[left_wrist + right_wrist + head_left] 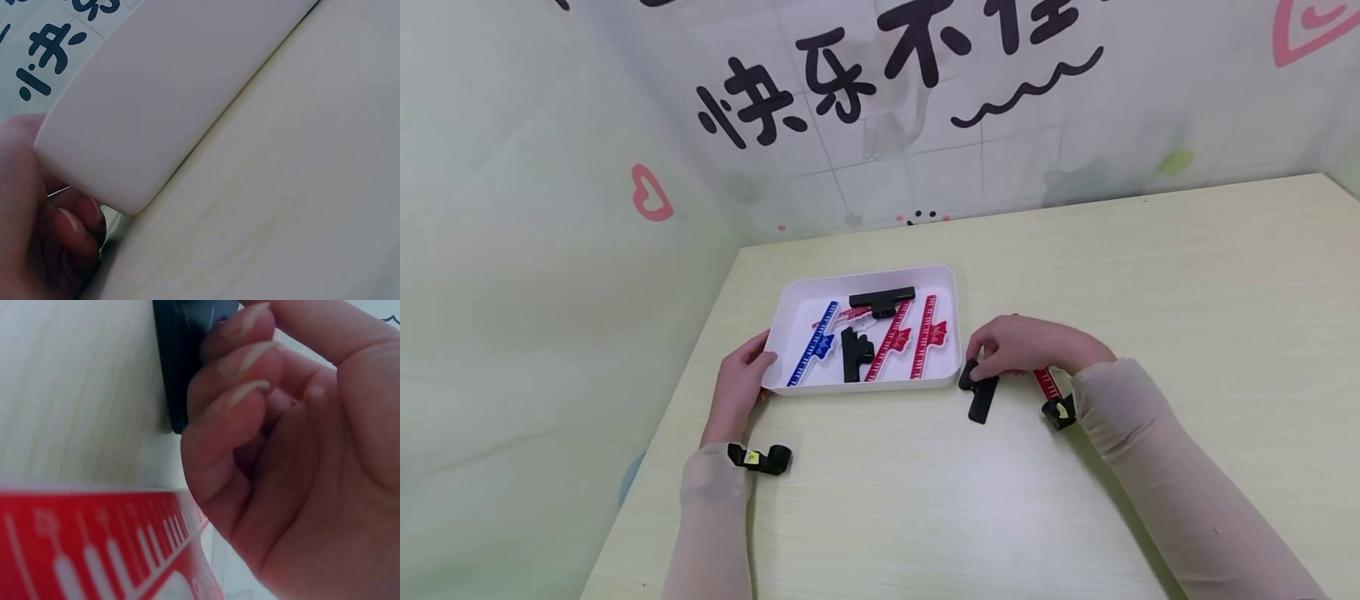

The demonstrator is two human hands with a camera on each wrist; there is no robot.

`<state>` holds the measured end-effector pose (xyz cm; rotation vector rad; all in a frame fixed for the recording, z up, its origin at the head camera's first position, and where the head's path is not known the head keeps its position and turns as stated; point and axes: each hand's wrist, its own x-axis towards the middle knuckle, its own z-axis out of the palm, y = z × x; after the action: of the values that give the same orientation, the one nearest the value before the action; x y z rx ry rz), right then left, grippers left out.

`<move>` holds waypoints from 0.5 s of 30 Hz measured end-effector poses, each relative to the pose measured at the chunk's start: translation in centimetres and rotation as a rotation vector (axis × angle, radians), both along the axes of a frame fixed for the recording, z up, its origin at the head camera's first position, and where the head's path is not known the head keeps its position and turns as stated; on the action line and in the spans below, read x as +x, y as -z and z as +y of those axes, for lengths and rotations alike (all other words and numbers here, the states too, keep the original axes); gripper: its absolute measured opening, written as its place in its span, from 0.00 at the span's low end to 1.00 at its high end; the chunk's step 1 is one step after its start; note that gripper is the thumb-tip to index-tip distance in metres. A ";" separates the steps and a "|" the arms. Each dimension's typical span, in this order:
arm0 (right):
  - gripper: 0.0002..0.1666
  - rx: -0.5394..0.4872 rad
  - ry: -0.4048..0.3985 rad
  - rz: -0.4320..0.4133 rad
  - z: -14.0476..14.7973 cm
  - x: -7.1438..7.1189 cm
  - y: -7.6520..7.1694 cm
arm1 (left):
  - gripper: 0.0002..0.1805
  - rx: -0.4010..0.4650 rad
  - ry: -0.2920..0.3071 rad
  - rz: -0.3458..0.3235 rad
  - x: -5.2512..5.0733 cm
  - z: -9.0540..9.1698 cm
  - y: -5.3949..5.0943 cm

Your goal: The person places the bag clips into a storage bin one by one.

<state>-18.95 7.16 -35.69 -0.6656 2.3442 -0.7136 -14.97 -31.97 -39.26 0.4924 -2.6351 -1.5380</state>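
My left hand (737, 387) grips the left front corner of a white tray (865, 387), thumb at the rim; in the left wrist view its fingers curl beside the tray's outer wall (144, 100). Just right of the tray, my right hand (1026, 343) pinches a black clip (982, 402) by its handle, low at the tabletop. Curled fingertips touch that clip in the right wrist view too. A red clip with a piano-key pattern (1047, 383) lies under the right wrist, partly hidden by it.
Inside the tray lie a blue clip (814, 342), red clips (922, 337) and two black clips (882, 297), some overlapping. Each wrist wears a small black camera (767, 458). Printed sheeting (820, 192) hangs behind and to the left of the pale wooden table (887, 500).
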 end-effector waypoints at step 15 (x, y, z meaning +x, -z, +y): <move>0.12 -0.081 -0.022 0.040 0.9 0.2 -0.7 | 0.24 0.013 -0.014 -0.008 -0.1 0.1 0.0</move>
<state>-18.74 8.06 -34.97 -0.7459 2.3507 -0.7957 -15.05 -31.92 -39.25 0.5181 -2.6231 -1.5532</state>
